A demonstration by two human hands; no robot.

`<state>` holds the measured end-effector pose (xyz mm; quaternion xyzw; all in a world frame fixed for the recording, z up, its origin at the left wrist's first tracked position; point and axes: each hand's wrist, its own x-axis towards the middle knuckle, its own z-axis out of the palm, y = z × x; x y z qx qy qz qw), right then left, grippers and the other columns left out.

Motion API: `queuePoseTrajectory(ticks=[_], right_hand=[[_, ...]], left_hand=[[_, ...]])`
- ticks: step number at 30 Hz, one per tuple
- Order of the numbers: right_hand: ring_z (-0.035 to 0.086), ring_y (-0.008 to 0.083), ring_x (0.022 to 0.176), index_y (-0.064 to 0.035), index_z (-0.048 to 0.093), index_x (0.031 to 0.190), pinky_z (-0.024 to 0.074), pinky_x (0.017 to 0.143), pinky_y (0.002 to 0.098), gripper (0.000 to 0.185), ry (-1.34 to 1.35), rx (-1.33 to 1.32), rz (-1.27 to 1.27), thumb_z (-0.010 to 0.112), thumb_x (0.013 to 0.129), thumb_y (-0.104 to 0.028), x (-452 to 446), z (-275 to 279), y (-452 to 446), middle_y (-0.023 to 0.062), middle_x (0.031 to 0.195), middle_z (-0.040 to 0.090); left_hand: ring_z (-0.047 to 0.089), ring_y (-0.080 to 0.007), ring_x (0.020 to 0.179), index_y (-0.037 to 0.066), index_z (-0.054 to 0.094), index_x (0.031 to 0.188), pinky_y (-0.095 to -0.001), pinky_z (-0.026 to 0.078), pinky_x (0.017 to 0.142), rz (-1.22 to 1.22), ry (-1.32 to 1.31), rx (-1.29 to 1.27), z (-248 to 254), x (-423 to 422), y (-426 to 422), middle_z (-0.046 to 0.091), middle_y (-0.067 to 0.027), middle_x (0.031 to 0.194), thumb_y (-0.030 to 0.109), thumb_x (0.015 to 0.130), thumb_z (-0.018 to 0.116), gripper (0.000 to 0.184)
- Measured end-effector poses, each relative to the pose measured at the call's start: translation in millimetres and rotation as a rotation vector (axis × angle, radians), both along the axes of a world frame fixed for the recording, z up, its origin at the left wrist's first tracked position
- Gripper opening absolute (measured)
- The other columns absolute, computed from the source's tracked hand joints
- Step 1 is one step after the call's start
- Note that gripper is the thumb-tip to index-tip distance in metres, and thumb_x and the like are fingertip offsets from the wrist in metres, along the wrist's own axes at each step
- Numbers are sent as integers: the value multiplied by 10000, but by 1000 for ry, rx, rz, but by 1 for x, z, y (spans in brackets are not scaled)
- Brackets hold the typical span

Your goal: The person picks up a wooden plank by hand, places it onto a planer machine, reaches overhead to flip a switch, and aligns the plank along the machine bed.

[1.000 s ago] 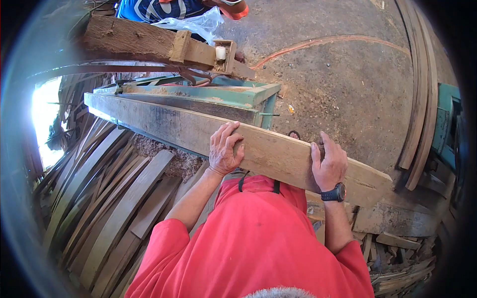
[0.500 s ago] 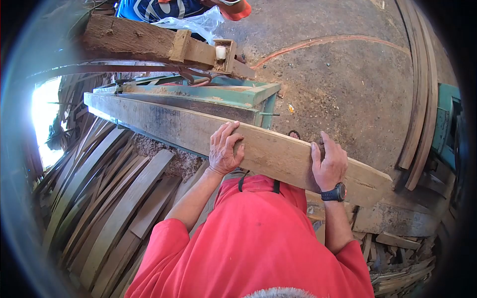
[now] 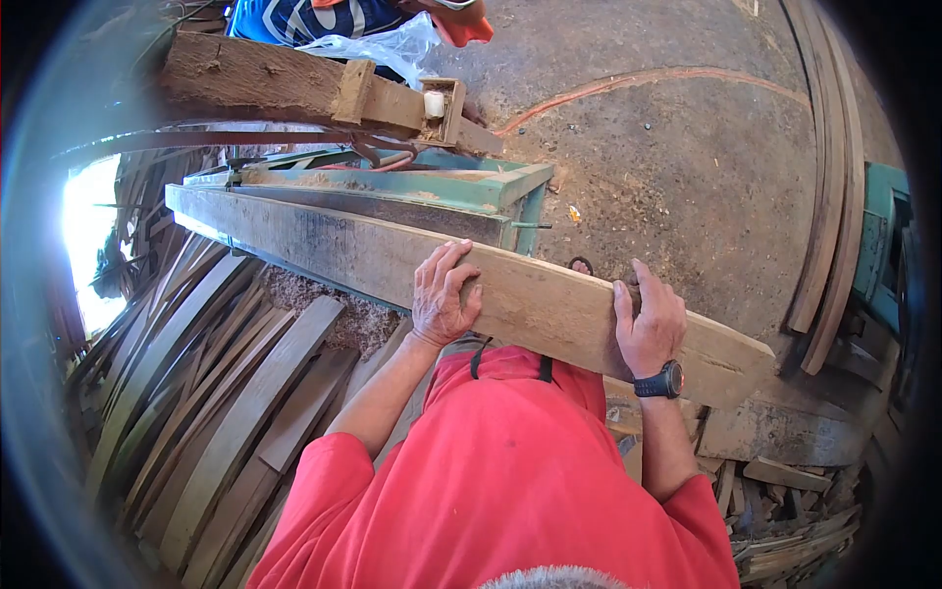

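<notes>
A long, thick wooden board (image 3: pixel 549 304) runs from the upper left down to the right, across the front of my body. Its far end lies along a green metal frame (image 3: pixel 500 191). My left hand (image 3: pixel 446 294) grips the board near its middle, fingers bent over the upper edge. Closer to the near end, my right hand (image 3: pixel 651 319), with a dark watch on the wrist, holds the same edge, its thumb on the near face. The undersides of the fingers are partly hidden.
A heavy wooden beam (image 3: pixel 265 79) crosses the upper left above the green frame. Beyond it is a person in blue (image 3: pixel 294 20) beside a plastic bag. Wooden strips (image 3: pixel 235 393) pile up at the left. Long planks (image 3: pixel 834 196) and green machinery (image 3: pixel 883 245) stand right.
The person in blue has shifted very slightly at the top. Both my hands and the board have stayed in place.
</notes>
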<state>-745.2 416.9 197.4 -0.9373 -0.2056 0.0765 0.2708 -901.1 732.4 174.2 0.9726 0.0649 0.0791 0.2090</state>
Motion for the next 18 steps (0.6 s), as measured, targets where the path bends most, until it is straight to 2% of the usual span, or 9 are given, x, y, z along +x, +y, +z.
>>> queuePoseTrajectory(ticks=[18], right_hand=[[695, 309, 931, -67, 711, 1354, 525, 852, 456, 402, -17, 1, -3, 726, 1031, -305, 0, 1, 1, 98, 1007, 737]], left_hand=[[535, -403, 1453, 151, 618, 1270, -533, 402, 1174, -1, 1, 0, -1, -1, 0, 598, -122, 1567, 229, 901, 732, 394]])
